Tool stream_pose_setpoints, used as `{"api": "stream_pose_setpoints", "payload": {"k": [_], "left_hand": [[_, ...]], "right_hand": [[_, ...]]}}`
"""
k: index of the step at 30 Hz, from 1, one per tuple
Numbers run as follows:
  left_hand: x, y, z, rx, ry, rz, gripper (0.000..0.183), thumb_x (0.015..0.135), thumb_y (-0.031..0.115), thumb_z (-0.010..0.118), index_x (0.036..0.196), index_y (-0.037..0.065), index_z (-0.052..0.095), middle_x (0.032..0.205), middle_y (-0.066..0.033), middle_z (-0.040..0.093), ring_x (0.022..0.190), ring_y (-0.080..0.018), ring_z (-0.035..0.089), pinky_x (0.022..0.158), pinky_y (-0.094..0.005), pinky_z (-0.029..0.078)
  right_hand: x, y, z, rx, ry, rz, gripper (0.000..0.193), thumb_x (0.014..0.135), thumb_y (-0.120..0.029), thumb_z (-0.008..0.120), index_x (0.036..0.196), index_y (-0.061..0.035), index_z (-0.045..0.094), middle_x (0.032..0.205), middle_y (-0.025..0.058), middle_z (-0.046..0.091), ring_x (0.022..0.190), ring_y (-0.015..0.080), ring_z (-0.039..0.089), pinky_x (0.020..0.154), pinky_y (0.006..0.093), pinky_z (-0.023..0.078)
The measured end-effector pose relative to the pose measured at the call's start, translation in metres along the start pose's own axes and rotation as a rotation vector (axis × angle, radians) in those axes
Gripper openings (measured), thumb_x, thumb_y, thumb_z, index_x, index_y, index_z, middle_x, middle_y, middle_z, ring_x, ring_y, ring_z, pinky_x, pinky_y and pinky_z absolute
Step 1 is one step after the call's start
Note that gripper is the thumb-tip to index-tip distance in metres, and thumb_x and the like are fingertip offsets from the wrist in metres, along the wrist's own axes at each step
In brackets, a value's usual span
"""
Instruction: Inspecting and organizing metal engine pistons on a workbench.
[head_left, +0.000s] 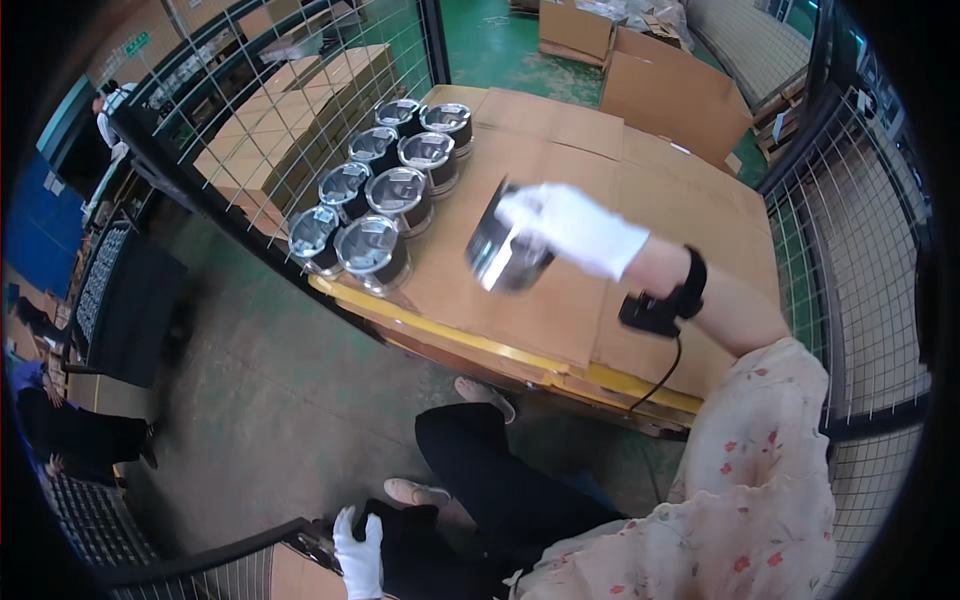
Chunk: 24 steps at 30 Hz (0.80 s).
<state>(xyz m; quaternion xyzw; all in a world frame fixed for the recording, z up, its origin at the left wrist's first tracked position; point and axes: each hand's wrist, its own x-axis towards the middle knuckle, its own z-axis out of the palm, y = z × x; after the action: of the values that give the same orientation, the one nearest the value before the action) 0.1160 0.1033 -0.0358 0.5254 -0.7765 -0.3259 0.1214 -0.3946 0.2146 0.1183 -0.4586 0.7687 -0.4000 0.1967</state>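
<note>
1. Eight round metal canisters [400, 198] stand upright in two rows of four on the left side of the cardboard sheet [560, 300].
2. A ninth, the held canister [500, 258], is tilted above the sheet, right of the rows; the gloved right hand [565, 222] grips it near its upper end.
3. The gloved left hand [358, 560] is low in view, thumb apart from the fingers, beside the mesh panel [235, 578]; I cannot tell whether they touch.
4. A dark bin [130, 320] at far left holds many small shiny pieces, too small to identify.
5. Beyond the wire fence [290, 90] sit cardboard boxes [335, 85], partly hidden by its bars.
6. Motion blurs the held canister; whether the standing canisters contain anything is unclear.
7. Two people at left are partly cut off or hidden.
</note>
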Motion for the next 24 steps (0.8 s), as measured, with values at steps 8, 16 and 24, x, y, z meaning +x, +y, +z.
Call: {"api": "stream_pose_setpoints", "payload": {"k": [8,16,24], "left_hand": [[0.070,-0.029,-0.014,0.151,-0.056,-0.119,0.046,0.092,0.032,0.062,0.121,-0.003,0.058,0.123,-0.0224,0.060,0.115,-0.0337,0.055,0.102,-0.0381,0.041],[0.083,-0.061,0.004,0.121,-0.094,-0.125,0.037,0.091,0.026,0.064,0.113,-0.004,0.063,0.117,-0.0215,0.062,0.111,-0.0337,0.057,0.100,-0.0383,0.042],[0.064,-0.117,0.005,-0.216,-0.005,-0.316,0.032,0.092,0.007,0.063,0.121,-0.005,0.054,0.113,-0.0124,0.061,0.104,-0.0183,0.055,0.096,-0.0317,0.045]], "right_hand": [[0.251,0.131,-0.099,-0.478,0.291,0.109,0.035,0.093,-0.027,0.046,0.093,0.0017,0.066,0.088,0.0205,0.067,0.080,0.0333,0.064,0.072,0.0418,0.049],[0.395,0.145,-0.069,-0.802,0.404,-0.068,0.032,0.091,-0.027,0.047,0.099,-0.0046,0.069,0.098,0.0205,0.067,0.091,0.0367,0.064,0.081,0.0459,0.048],[0.445,0.162,-0.036,-0.749,0.179,-0.009,0.031,0.090,-0.029,0.051,0.107,-0.0100,0.069,0.105,0.0148,0.068,0.101,0.0347,0.063,0.090,0.0440,0.047]]}}
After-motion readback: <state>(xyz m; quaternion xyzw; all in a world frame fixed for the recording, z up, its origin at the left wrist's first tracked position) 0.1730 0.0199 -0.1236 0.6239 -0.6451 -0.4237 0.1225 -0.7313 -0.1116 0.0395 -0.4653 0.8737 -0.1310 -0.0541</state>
